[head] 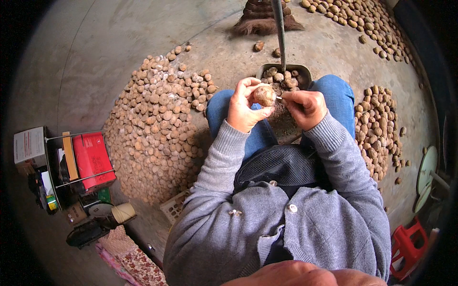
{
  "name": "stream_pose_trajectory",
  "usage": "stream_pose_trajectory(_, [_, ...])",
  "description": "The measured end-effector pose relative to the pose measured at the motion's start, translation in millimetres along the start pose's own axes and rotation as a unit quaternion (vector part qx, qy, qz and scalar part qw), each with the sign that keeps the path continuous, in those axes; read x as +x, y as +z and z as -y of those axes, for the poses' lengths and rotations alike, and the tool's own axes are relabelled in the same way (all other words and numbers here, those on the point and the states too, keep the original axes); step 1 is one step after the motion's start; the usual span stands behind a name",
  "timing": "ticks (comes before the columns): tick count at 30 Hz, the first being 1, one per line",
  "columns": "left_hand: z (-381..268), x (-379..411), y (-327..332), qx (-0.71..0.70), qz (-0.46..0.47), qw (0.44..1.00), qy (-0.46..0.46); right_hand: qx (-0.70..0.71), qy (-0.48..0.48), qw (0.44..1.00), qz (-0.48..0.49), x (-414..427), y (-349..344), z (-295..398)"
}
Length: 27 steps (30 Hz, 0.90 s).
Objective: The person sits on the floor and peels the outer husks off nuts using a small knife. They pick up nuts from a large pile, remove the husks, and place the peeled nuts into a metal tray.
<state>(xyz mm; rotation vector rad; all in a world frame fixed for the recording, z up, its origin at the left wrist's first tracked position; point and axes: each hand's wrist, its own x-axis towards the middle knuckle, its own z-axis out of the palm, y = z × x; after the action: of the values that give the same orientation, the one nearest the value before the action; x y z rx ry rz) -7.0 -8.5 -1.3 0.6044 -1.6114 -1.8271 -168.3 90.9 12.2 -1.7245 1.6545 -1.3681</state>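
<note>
My left hand (246,103) holds a round brown tuber (265,95) between thumb and fingers, above my lap. Pale patches mark its skin. From the right, my right hand (306,107) pinches a small, thin, whitish tool (279,97) whose tip meets or nearly meets the tuber's side; most of the tool is hidden in the fingers. Just beyond both hands sits a long-handled dustpan (305,73) between my knees. Several tubers (280,77) and brown crumbs lie in it.
A large heap of round tubers (154,125) covers the floor at left. Further piles lie at right (374,132) and far right (357,21). The dustpan's pole (279,32) rises before a broom (263,18). A rack with a red box (93,161) and a red stool (409,246) flank me.
</note>
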Motion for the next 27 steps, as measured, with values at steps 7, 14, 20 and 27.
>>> stream_pose_trajectory(7, [-2.2,-2.3,1.1,-0.010,0.013,1.000,-0.001,-0.038,0.056,0.997,-0.025,0.5,4.5,-2.2])
stream_pose_trajectory(14, [1.0,-1.2,1.3,0.149,0.031,0.988,0.022,-0.034,0.056,0.998,0.008,1.7,4.1,-2.5])
stream_pose_trajectory(20, [2.1,-2.5,2.7,0.190,0.028,0.981,0.031,0.004,0.004,1.000,0.023,3.7,1.3,-0.5])
stream_pose_trajectory(27, [-1.7,-4.9,1.2,0.074,0.019,0.997,0.021,-0.043,0.056,0.997,-0.028,4.5,3.0,-0.8])
